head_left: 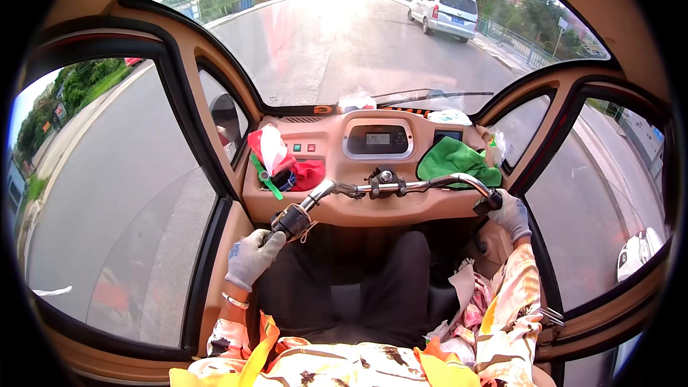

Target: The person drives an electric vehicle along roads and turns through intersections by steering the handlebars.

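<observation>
A chrome handlebar (387, 188) with black grips crosses the cab in front of my knees. My left hand (252, 258), in a grey work glove, is closed round the left grip beside a black switch block (292, 222). On the right grip, my right hand (510, 215) is wrapped in the same kind of glove. A bit of string or wire hangs by the left switch block. Behind the bar, the dashboard carries a small display (378, 140). A green cloth (459, 163) lies at the dashboard's right, close to my right hand.
Red and white cloths (271, 147) and a green strap (265, 178) lie on the dashboard's left. Through the windshield, a white van (444, 11) is on the right side of the road (308, 50). A white car (638, 252) shows through the right window.
</observation>
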`<act>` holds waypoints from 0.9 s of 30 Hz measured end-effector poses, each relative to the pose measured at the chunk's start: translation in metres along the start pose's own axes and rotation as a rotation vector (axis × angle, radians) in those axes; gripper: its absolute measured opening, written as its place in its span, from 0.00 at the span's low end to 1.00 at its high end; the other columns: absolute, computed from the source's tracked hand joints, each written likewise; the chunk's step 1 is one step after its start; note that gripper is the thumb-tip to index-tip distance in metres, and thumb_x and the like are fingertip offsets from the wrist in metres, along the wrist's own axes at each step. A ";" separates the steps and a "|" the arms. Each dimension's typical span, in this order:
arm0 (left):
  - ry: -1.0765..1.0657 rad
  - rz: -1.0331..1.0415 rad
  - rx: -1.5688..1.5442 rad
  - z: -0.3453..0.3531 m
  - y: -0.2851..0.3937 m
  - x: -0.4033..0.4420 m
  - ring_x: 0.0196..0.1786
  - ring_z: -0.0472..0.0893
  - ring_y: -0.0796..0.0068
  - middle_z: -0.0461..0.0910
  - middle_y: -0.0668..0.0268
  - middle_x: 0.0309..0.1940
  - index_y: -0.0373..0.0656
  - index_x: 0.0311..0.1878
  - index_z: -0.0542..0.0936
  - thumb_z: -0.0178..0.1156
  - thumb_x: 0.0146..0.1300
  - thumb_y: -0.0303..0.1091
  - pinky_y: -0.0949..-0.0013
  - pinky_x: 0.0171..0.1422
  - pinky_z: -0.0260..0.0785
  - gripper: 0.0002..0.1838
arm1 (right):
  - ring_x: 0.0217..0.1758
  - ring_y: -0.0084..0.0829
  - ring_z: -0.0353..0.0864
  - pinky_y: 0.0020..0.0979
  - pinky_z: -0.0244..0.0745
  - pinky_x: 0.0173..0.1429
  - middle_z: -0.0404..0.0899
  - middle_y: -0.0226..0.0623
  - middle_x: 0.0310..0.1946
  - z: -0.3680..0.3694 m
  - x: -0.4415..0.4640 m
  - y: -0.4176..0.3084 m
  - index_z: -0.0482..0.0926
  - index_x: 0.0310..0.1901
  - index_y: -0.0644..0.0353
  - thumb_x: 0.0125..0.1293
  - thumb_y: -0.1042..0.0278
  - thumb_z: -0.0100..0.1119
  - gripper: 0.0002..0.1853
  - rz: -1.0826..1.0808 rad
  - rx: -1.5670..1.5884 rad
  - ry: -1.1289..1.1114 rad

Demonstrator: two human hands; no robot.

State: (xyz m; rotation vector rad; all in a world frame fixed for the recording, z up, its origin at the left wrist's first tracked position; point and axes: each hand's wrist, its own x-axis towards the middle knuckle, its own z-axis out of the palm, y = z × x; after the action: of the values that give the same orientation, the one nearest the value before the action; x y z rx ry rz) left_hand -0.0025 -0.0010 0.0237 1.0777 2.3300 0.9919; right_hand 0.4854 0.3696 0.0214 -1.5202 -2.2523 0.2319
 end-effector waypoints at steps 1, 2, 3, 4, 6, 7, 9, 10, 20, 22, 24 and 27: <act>0.003 0.009 0.008 -0.001 0.001 0.000 0.29 0.88 0.71 0.86 0.66 0.23 0.42 0.45 0.89 0.62 0.70 0.68 0.65 0.37 0.76 0.33 | 0.52 0.52 0.88 0.46 0.84 0.56 0.89 0.46 0.47 0.000 0.000 0.001 0.85 0.56 0.47 0.51 0.58 0.77 0.27 -0.023 0.009 -0.004; 0.004 0.015 0.017 -0.001 0.001 -0.001 0.29 0.88 0.70 0.86 0.66 0.23 0.42 0.45 0.89 0.62 0.70 0.67 0.64 0.38 0.76 0.32 | 0.52 0.52 0.88 0.46 0.84 0.56 0.89 0.46 0.47 0.001 -0.001 0.002 0.85 0.56 0.47 0.51 0.58 0.77 0.27 -0.018 0.006 -0.015; 0.023 0.005 0.015 0.000 0.001 -0.002 0.29 0.87 0.70 0.86 0.66 0.23 0.42 0.45 0.88 0.62 0.70 0.67 0.64 0.38 0.76 0.32 | 0.52 0.52 0.88 0.46 0.84 0.57 0.89 0.47 0.47 -0.002 -0.001 -0.002 0.85 0.56 0.47 0.52 0.59 0.77 0.27 0.008 0.004 -0.031; 0.019 0.001 0.015 0.002 -0.001 -0.001 0.29 0.87 0.70 0.86 0.66 0.23 0.42 0.45 0.88 0.62 0.70 0.67 0.64 0.38 0.76 0.32 | 0.52 0.52 0.88 0.46 0.84 0.57 0.89 0.47 0.47 -0.004 0.000 -0.005 0.85 0.56 0.47 0.52 0.59 0.77 0.27 0.031 0.003 -0.042; 0.058 0.002 -0.019 0.003 -0.001 -0.001 0.29 0.87 0.71 0.85 0.66 0.23 0.42 0.45 0.88 0.63 0.70 0.66 0.65 0.37 0.76 0.31 | 0.52 0.52 0.88 0.46 0.84 0.57 0.89 0.47 0.47 -0.004 -0.001 -0.005 0.85 0.56 0.46 0.51 0.61 0.77 0.27 0.019 0.015 -0.018; 0.033 -0.032 -0.042 0.002 0.000 -0.001 0.28 0.86 0.73 0.85 0.67 0.23 0.41 0.45 0.88 0.64 0.70 0.65 0.66 0.37 0.76 0.30 | 0.52 0.51 0.88 0.46 0.84 0.57 0.89 0.47 0.47 -0.003 -0.002 -0.005 0.85 0.56 0.47 0.51 0.62 0.77 0.27 0.007 0.015 -0.011; 0.023 -0.039 -0.041 0.001 0.005 -0.002 0.28 0.86 0.75 0.85 0.68 0.23 0.41 0.45 0.88 0.64 0.70 0.65 0.67 0.36 0.76 0.30 | 0.52 0.51 0.88 0.47 0.83 0.57 0.89 0.46 0.46 -0.002 0.000 -0.004 0.84 0.56 0.47 0.50 0.64 0.76 0.28 -0.003 0.001 -0.011; 0.016 -0.061 -0.042 0.001 0.007 -0.003 0.28 0.86 0.76 0.85 0.68 0.23 0.41 0.45 0.88 0.65 0.70 0.64 0.68 0.36 0.75 0.30 | 0.52 0.51 0.88 0.47 0.83 0.57 0.89 0.46 0.46 0.000 0.000 -0.002 0.84 0.56 0.47 0.50 0.64 0.76 0.28 0.003 0.003 -0.011; 0.048 -0.030 -0.106 0.005 0.004 -0.006 0.26 0.84 0.80 0.85 0.68 0.23 0.40 0.45 0.88 0.61 0.73 0.66 0.73 0.33 0.73 0.32 | 0.51 0.52 0.88 0.47 0.84 0.55 0.89 0.45 0.46 0.001 -0.003 -0.002 0.83 0.56 0.48 0.52 0.65 0.74 0.26 -0.027 -0.063 0.054; 0.065 -0.073 -0.150 0.002 0.007 -0.008 0.24 0.83 0.80 0.84 0.69 0.22 0.41 0.44 0.88 0.57 0.75 0.68 0.73 0.32 0.73 0.34 | 0.51 0.52 0.88 0.46 0.84 0.55 0.89 0.46 0.46 0.000 -0.003 -0.005 0.83 0.56 0.48 0.53 0.66 0.73 0.26 -0.010 -0.058 0.054; 0.076 -0.073 -0.142 0.001 0.008 -0.009 0.23 0.83 0.80 0.84 0.69 0.21 0.41 0.43 0.88 0.55 0.76 0.68 0.73 0.31 0.74 0.34 | 0.51 0.52 0.88 0.47 0.84 0.55 0.89 0.46 0.46 -0.002 -0.004 -0.011 0.83 0.56 0.48 0.53 0.66 0.73 0.25 0.001 -0.047 0.045; 0.076 -0.080 -0.123 0.002 0.010 -0.009 0.22 0.83 0.80 0.83 0.69 0.20 0.42 0.42 0.88 0.53 0.76 0.69 0.72 0.31 0.74 0.34 | 0.51 0.52 0.88 0.47 0.84 0.54 0.89 0.47 0.45 0.000 -0.004 -0.006 0.83 0.56 0.48 0.53 0.65 0.74 0.25 0.003 -0.038 0.051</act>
State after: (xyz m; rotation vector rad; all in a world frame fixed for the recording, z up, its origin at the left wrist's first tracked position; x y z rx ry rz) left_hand 0.0089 -0.0025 0.0305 0.9067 2.3177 1.1477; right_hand 0.4812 0.3638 0.0223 -1.5314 -2.2266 0.1506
